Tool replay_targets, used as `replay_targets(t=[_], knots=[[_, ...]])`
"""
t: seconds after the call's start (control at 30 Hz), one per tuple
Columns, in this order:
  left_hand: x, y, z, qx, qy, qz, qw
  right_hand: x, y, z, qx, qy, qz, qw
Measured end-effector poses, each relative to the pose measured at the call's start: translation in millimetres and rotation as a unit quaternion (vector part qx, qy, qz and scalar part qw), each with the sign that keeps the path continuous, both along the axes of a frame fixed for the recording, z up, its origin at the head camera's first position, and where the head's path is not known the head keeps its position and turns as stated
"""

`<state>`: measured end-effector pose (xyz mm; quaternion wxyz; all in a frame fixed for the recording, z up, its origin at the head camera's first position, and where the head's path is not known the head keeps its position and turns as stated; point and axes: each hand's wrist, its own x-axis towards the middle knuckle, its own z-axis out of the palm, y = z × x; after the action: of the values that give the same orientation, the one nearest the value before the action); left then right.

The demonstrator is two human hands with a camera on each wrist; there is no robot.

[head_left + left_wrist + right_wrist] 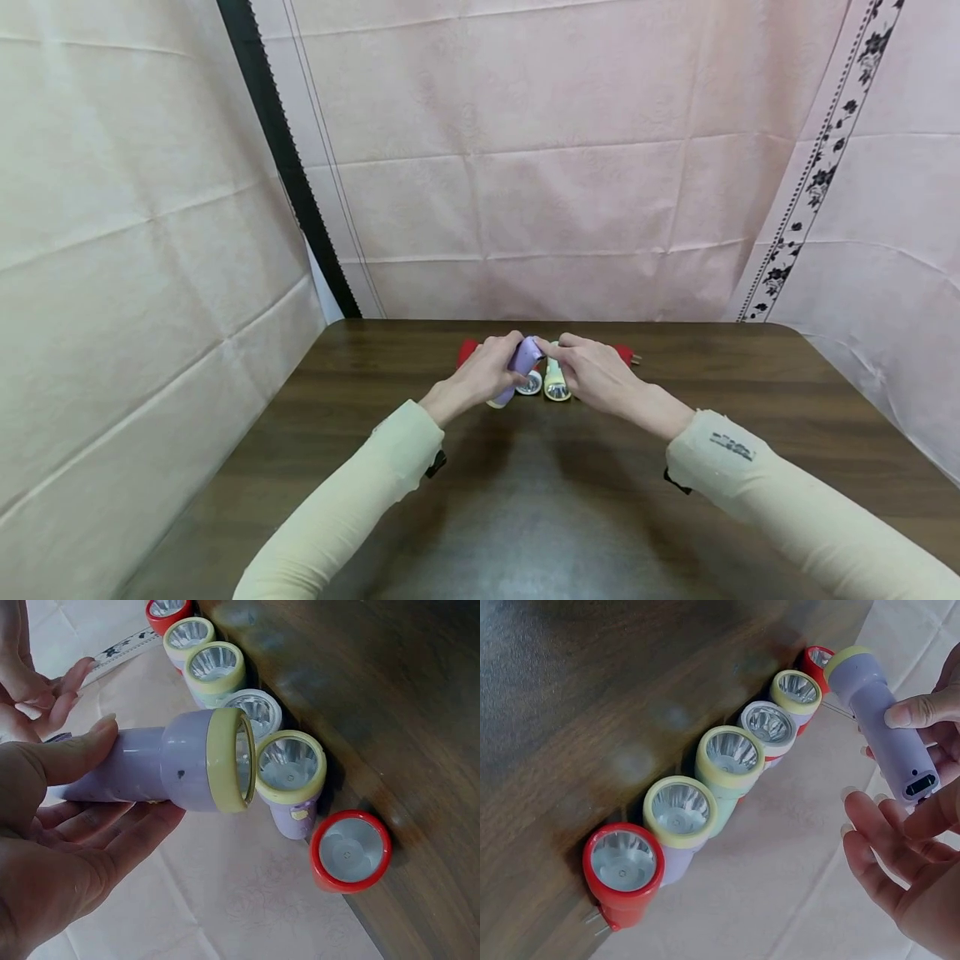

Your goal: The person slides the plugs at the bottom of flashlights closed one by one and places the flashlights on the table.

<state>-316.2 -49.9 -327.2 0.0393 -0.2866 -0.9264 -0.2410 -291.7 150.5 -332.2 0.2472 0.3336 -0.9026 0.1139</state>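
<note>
My left hand (82,840) holds a lilac flashlight (161,761) with a pale yellow lens ring, the thumb on one side and the fingers under it. In the right wrist view the tail of this flashlight (889,731) shows a dark slot and faces my right hand (915,862). A fingertip of my right hand (596,373) is at that tail; its other fingers are loosely bent. Beyond the hands several flashlights stand in a row, among them a red one (622,866), a lilac one (679,817), a green one (727,769) and a silver-ringed one (769,727).
The row lies across the far part of the brown wooden table (480,517). Two metal prongs (596,919) stick out of the red flashlight. A pale cloth (525,208) hangs behind the table and another pale cloth (135,250) at the left.
</note>
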Motion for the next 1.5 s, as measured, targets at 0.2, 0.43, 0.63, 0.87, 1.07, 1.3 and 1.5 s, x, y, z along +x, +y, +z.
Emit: replay_targets(t=[0.2, 0.43, 0.63, 0.87, 1.07, 1.3, 1.5], knots=[[-2.3, -6.6, 2.3, -0.056, 0.007, 0.021, 0.9982, -1.5, 3, -4.2, -0.003, 0.018, 0.000, 0.9998], [-4.8, -29.4, 8.0, -0.097, -0.031, 0.125, 0.9868, -0.1, 8, -1.2, 0.023, -0.010, -0.020, 0.9995], [-8.3, -56.2, 0.3, -0.121, -0.085, 0.203, 0.9680, -1.4, 15, -2.0, 0.033, -0.008, -0.029, 0.9990], [-14.3, -78.0, -7.6, -0.138, -0.113, 0.248, 0.9522, -0.2, 19, -4.3, 0.031, -0.030, -0.036, 0.9984], [-18.3, -86.1, -14.5, -0.156, -0.133, 0.248, 0.9468, 0.4, 23, -5.8, 0.027, -0.034, -0.041, 0.9982], [-22.0, -90.5, -29.6, -0.188, -0.124, 0.249, 0.9419, 0.6, 26, -6.4, 0.019, -0.044, -0.042, 0.9980], [-25.5, -90.2, -38.3, -0.201, -0.114, 0.250, 0.9404, 0.0, 29, -7.6, 0.016, -0.047, -0.039, 0.9980]])
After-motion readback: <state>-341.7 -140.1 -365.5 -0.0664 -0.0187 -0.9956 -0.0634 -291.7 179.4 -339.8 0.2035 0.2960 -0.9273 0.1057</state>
